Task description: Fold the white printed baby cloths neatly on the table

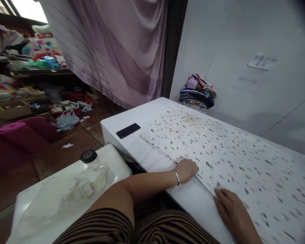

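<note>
**Hands flat on printed fabric at the near worktop edge**

Clutter fills the far left: a shelf (38, 72) loaded with colourful items, and boxes with a plastic bag (66, 121) on the wooden floor. A magenta roll (12, 135) lies below them. Nearer, a small white side table (112, 159) carries crumpled clear plastic and a clear bottle (93, 169) with a black cap.

A black phone (128, 130) lies flat near the left corner of the white worktop (132, 118), apart from the fabric. The printed fabric (231, 159), white with small dark motifs, is spread flat and covers most of the worktop from its middle to the right edge.

The left hand (187, 170), with a bracelet at the wrist, rests palm down on the fabric's near border, fingers loosely curled and gripping nothing. The right hand (232, 208) lies open and flat on the same border, further right along the near edge, fingers extended, holding nothing. The two hands are near each other but apart.

A stack of folded cloth (198, 93) sits at the far edge of the worktop, against the white wall, which bears a paper note (263, 61).
</note>
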### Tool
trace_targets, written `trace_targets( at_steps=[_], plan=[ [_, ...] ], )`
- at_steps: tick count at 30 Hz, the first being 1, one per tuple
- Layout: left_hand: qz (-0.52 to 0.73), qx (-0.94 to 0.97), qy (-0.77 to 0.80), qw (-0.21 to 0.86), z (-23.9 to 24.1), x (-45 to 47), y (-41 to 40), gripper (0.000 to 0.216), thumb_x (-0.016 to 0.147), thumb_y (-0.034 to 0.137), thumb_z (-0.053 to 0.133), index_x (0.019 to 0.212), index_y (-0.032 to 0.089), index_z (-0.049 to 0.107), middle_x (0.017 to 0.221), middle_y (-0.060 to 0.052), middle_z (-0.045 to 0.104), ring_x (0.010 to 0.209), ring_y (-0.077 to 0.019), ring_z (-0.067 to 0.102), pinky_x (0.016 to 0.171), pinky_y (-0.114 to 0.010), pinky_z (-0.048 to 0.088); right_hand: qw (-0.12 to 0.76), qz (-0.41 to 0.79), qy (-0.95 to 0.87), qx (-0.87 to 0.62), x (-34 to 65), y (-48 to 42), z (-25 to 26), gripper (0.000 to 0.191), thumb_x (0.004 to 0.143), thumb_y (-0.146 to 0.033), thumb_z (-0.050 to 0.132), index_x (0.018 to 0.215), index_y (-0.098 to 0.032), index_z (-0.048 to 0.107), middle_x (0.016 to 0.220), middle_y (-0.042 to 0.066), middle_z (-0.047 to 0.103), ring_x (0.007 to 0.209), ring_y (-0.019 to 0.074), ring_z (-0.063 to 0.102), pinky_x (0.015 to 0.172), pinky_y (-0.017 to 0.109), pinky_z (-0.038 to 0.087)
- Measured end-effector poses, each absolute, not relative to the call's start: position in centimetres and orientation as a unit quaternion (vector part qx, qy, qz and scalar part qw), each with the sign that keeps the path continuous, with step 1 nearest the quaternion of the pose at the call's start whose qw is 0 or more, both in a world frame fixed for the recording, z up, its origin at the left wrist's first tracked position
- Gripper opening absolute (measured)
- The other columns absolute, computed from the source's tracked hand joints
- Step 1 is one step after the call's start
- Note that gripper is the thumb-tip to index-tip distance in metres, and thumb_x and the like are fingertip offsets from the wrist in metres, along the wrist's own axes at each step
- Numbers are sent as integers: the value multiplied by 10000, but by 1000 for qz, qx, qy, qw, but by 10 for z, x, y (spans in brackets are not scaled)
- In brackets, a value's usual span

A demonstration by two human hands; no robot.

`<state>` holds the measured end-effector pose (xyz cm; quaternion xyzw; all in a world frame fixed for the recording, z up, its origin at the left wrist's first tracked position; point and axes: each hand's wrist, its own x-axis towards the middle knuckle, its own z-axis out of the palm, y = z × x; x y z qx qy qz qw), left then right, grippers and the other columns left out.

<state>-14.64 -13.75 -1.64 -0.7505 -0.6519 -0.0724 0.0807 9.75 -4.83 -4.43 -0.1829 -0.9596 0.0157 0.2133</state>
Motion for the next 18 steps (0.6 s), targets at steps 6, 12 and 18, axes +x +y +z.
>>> trace_targets(
  at_steps=[6, 12, 18],
  plan=[
    [-61, -710, -697, 79, -14, -182, -152, 144, 830, 116, 426, 929, 163, 518, 955, -61, 561, 900, -193, 466, 726, -331, 356, 220, 6, -966, -134, 70, -48, -42, 312, 869, -360, 443, 1026, -180, 642, 955, 119, 617, 858, 239, 576, 742, 353, 492],
    [-49, -676, -731, 77, -11, -214, -163, 171, 823, 93, 409, 924, 162, 528, 947, -66, 561, 915, -201, 469, 747, -343, 361, 196, 1, -973, -122, 45, -48, -49, 312, 899, -286, 382, 1058, -176, 627, 975, 111, 605, 868, 224, 560, 752, 340, 477],
    [-44, -633, -769, 78, -11, -242, -174, 190, 826, 93, 407, 946, 164, 536, 966, -71, 570, 919, -202, 471, 767, -347, 369, 184, 6, -976, -118, 17, -54, -47, 319, 902, -254, 358, 1073, -200, 622, 964, 98, 609, 840, 222, 554, 707, 344, 466]
  ],
)
